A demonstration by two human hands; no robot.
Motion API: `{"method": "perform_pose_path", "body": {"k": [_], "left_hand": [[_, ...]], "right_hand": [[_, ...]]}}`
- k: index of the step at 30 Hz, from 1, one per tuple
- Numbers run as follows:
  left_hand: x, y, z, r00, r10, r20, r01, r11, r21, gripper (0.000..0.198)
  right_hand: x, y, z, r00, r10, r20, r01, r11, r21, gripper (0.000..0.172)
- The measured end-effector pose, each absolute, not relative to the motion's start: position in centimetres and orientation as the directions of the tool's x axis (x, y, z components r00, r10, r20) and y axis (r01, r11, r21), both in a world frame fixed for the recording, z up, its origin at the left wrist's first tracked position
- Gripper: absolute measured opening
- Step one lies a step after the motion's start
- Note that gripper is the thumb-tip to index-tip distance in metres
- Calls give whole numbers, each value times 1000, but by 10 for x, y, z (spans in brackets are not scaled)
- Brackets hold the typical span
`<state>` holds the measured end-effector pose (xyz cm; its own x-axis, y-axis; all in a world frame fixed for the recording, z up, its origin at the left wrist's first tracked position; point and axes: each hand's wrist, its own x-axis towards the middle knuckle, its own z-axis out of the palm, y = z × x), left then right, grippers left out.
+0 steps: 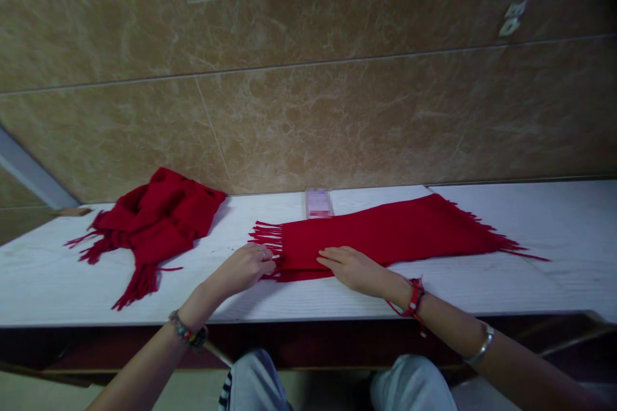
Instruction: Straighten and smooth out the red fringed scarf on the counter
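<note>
A red fringed scarf lies lengthwise on the white table, folded over along its near edge at the left part. At its left fringe is my left hand, fingers curled down and closed on the scarf's near corner; the fingertips are partly hidden. My right hand rests on the scarf's left half with its fingers stretched out over the cloth. Farther left, apart from both hands, a second red scarf sits in a crumpled heap, its fringe hanging towards the near edge.
Behind the scarf, against the tiled wall, lies a small pale pack with a pink label. A brown piece is at the table's back left corner. A socket is on the wall at upper right.
</note>
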<state>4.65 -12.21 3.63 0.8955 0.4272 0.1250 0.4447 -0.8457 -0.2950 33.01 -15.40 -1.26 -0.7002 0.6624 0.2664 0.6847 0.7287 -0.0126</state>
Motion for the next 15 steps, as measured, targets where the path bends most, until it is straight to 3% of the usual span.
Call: {"method": "perform_pose_path", "body": {"k": [6, 9, 13, 15], "left_hand": [[47, -130, 31, 915, 400, 58, 398, -865, -307, 15], [48, -132, 35, 896, 441, 55, 442, -876, -194, 14], [58, -129, 41, 853, 491, 177, 498, -867, 12, 19], [66, -128, 38, 846, 494, 202, 493, -868, 57, 22]], "right_hand": [[346, -164, -16, -665, 721, 193, 723, 687, -72, 41], [347, -165, -10, -663, 734, 145, 721, 679, -141, 41], [347, -165, -7, -665, 739, 108, 718, 673, -178, 41], [347, -165, -8, -661, 743, 108, 721, 668, -185, 41]]}}
